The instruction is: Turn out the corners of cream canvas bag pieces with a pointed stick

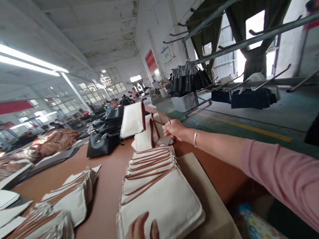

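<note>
Brown tabletop (105, 196) fills the near part of a long workshop lit by tube lights (32, 58). On it, straight ahead of the person, lies an overlapping row of white pieces (163, 210), partly over a tan sheet (214, 202). Each piece looks light and softly padded, bendable rather than fragile, and its smooth face may slide on its neighbour; the edge with brown trim (148, 187) seems the best place to pinch, with a flat palm steadying the rest. The left grip (141, 238) is spread over the nearest piece, thumb apart, with nothing visible in it. The right grip (176, 129), at the far end, is curled nearly closed; something thin and dark shows beside it, perhaps held, but I can't be sure. Overlap hides most of each farther piece, and the frame's bottom crops the left wrist.
</note>
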`<state>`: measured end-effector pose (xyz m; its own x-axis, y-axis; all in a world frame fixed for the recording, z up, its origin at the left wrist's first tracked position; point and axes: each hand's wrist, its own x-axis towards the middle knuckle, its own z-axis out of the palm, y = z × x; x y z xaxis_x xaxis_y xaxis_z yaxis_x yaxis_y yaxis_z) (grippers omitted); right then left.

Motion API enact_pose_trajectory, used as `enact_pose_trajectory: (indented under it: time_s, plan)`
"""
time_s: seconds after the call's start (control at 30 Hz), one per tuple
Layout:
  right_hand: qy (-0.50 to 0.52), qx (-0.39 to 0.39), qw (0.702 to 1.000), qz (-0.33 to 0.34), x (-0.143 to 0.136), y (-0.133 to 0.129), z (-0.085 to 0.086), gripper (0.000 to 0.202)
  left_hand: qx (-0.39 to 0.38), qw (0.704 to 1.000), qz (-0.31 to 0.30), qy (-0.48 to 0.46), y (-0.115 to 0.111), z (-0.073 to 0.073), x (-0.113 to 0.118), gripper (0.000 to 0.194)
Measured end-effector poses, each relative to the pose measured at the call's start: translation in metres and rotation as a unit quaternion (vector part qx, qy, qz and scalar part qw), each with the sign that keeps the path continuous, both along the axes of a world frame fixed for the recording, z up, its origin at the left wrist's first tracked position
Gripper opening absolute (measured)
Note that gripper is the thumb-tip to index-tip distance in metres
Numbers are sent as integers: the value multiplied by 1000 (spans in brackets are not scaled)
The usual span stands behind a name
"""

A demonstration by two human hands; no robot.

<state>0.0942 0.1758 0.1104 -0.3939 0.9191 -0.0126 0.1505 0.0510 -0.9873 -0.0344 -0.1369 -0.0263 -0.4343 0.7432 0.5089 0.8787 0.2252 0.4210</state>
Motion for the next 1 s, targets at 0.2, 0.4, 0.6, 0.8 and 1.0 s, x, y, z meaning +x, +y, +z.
enact_pose_trajectory:
  time_s: [0.2,0.4,0.6,0.8,1.0]
  plan:
    - [-23,-27,998,46,20,-48,-95,15,-116,985,-83,100,105,-6,4,31]
    - [18,-18,1000,0,43,-44,-126,17,-149,974,-76,153,152,5,20,19]
    - [56,-4,998,-16,48,-39,-129,23,-158,962,-87,205,142,15,28,22]
    - [65,10,998,-13,54,-62,-132,25,-164,963,-104,186,118,7,31,27]
    - [52,69,996,25,65,-86,-129,22,-165,979,-113,48,93,-2,32,12]
